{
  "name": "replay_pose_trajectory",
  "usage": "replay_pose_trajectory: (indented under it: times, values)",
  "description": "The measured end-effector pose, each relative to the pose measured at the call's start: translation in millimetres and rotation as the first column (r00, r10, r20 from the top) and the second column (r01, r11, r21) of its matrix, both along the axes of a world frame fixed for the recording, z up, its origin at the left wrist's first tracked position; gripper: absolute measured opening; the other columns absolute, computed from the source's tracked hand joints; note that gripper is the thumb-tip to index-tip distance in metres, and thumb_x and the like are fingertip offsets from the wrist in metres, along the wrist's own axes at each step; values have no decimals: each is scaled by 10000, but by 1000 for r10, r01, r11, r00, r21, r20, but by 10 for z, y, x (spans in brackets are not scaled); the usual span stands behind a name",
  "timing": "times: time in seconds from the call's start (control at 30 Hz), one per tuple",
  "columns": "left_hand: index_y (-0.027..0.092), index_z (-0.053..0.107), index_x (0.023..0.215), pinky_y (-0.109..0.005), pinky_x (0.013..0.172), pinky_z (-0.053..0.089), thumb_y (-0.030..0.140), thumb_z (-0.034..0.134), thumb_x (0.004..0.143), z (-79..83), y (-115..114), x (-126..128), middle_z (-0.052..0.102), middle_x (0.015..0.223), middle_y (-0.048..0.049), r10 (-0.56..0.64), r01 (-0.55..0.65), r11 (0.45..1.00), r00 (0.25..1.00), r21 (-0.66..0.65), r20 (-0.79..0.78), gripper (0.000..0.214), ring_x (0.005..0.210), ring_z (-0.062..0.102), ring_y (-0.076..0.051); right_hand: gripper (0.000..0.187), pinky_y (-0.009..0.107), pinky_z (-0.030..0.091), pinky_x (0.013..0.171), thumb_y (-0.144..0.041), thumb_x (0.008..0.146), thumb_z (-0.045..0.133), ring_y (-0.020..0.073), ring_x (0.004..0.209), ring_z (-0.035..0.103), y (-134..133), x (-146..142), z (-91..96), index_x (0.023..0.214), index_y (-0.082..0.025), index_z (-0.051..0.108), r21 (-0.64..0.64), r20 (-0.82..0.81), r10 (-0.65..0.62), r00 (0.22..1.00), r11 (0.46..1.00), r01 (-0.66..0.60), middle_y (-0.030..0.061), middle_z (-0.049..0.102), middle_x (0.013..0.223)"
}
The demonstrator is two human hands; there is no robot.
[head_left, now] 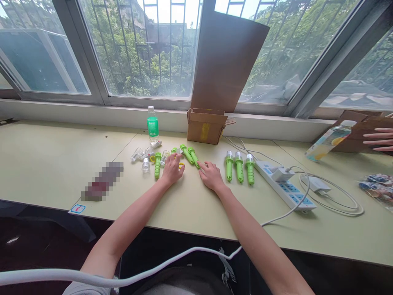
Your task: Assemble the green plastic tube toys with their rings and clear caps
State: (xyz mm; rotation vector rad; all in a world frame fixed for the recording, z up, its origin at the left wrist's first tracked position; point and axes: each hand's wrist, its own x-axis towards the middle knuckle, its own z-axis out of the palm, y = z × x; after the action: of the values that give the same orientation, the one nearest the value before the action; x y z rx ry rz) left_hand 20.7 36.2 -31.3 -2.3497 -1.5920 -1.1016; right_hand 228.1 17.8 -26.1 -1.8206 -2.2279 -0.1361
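A nudge could roll the green tubes [193, 157]
Your right hand [211, 175] lies loosely spread beside them; whether your left hand [173, 170] clasps anything, I can't tell.

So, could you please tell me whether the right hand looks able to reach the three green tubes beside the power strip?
Probably yes: the right hand is just left of the three green tubes, no object shows between, and the power strip lies beyond them.

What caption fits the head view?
Left hand and right hand at green handles; three clear-topped handles lined up beside a power strip.
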Motion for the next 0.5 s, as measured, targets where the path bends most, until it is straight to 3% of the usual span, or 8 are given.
replay_pose_trajectory:
  times: [0.33, 0.5]
  values:
    - [197, 428, 1251, -477, 997, 327, 325, 555, 802, -15, 0, 1, 429, 1271, -153, 44, -45, 998, 998, -37, -40, 484, 1166, 419, -323, 460, 368, 343, 924, -310, 905, 402, 257, 1128, 446, -1, -4, -6, 1362, -354, 436, 8, -2, 37, 999, 999, -37, 88, 484, 1303]
    - [214, 562, 1099, -510, 1027, 293, 328, 580, 790, -9, -14, 4, 439, 1259, -148, 45, -47, 998, 998, -46, -51, 330, 1221, 378, -340, 466, 361, 341, 919, -307, 896, 421, 252, 1112, 453, 11, 3, -24, 1360, -339, 443, 14, -11, 43, 999, 999, -43, 86, 509, 1276]
